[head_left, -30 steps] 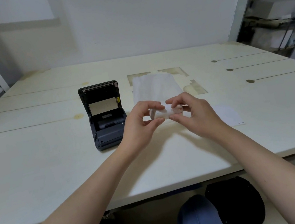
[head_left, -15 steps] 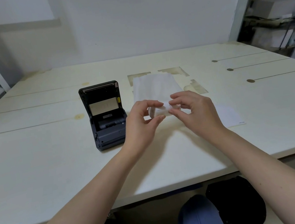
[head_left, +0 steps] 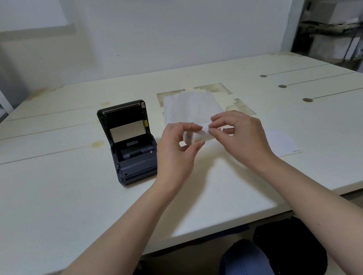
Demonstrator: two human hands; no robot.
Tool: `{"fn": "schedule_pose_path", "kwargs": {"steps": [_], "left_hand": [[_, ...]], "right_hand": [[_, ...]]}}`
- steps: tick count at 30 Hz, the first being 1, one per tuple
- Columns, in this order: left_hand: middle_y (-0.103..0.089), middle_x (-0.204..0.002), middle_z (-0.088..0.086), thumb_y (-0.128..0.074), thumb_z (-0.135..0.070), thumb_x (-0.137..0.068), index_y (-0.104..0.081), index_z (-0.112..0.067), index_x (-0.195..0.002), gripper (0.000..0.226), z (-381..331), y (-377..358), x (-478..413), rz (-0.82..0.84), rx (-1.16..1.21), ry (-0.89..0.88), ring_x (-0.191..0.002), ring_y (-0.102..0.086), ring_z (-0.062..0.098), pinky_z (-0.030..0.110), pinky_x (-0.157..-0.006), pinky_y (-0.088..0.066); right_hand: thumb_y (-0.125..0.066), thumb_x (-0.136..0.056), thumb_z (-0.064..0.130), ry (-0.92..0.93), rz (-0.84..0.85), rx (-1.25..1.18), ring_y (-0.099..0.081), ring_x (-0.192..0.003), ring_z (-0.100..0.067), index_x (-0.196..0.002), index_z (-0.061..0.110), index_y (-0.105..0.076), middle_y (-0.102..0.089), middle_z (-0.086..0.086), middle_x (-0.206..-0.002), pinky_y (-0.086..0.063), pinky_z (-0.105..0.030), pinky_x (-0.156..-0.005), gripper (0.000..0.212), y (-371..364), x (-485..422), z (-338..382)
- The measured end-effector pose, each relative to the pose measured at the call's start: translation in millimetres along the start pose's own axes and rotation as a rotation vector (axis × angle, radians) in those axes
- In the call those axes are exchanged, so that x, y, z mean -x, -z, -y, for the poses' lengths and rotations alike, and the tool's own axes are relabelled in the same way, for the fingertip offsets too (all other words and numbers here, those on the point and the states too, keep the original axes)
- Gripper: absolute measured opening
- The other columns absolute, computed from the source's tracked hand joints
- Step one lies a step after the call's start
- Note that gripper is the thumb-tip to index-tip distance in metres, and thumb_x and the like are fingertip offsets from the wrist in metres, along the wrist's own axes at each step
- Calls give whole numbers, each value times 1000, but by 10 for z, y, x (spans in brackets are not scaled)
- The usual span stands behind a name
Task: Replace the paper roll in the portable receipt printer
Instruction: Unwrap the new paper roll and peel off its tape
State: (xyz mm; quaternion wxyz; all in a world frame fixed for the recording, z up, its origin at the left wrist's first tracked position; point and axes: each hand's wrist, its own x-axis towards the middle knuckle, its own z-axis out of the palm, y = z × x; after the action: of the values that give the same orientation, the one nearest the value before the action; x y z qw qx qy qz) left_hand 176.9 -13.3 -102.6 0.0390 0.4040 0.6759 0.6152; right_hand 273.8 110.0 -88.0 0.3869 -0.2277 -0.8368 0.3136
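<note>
White wall closes the far side of a pale wooden table that fills most of the view. On the table stands a dark grey printer, its lid swung up and tilted back, so the paper bay below is open to the camera; whether anything sits in the bay cannot be told. Just to the right of the printer, both bare hands are raised above the tabletop and meet over a small white paper roll. The left hand grasps the roll's left end, thumb below and forefinger curled over the top. The right hand pinches the roll's upper edge between thumb and forefinger, the other fingers loosely bent; whether it grips a loose paper end or a wrapper is too blurred to tell. Behind the hands, further from the printer's right side, a crumpled white sheet lies flat on the table, partly over some brownish stained patches. A small white card lies well to the right of the printer, just beyond the right wrist. Three dark slots with round ends cut into the table's far right part. Below the table edge, blue trousers and a black stool show.
</note>
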Motion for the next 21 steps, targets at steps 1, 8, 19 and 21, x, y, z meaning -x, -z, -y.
{"fn": "schedule_pose_path", "kwargs": {"steps": [1,8,19,21], "left_hand": [[-61,-109,-9,-73,-8,-82,-62,-43,-92,38,-4,2,3,5,0,-4,-97,-56,2,24,-80,-56],[-61,-109,-10,-73,-8,-83,-63,-42,-93,37,-13,-6,23,19,9,10,-97,-56,2,25,-81,-56],[-61,-110,-7,-72,-7,-82,-65,-33,-97,31,-2,-32,10,-1,1,31,-99,-58,6,20,-80,-54],[-60,-109,-7,-72,-7,-83,-65,-33,-97,31,-5,-41,14,-5,-4,36,-98,-58,5,18,-79,-54]], "right_hand": [[-69,-85,14,-21,5,-13,-66,-100,-17,-89,13,-77,-69,2,-109,-56,-33,-86,9,11,-6,9],[-64,-86,16,-54,91,32,-57,-112,-21,-84,17,-72,-60,9,-106,-54,-37,-88,9,27,-60,3],[-65,-87,22,-44,58,105,-49,-117,-17,-100,24,-74,-56,6,-112,-45,-25,-85,16,0,-35,-87],[-66,-88,22,33,14,205,-46,-110,-14,-97,21,-76,-60,5,-110,-35,-16,-73,14,-12,-21,-71]]}}
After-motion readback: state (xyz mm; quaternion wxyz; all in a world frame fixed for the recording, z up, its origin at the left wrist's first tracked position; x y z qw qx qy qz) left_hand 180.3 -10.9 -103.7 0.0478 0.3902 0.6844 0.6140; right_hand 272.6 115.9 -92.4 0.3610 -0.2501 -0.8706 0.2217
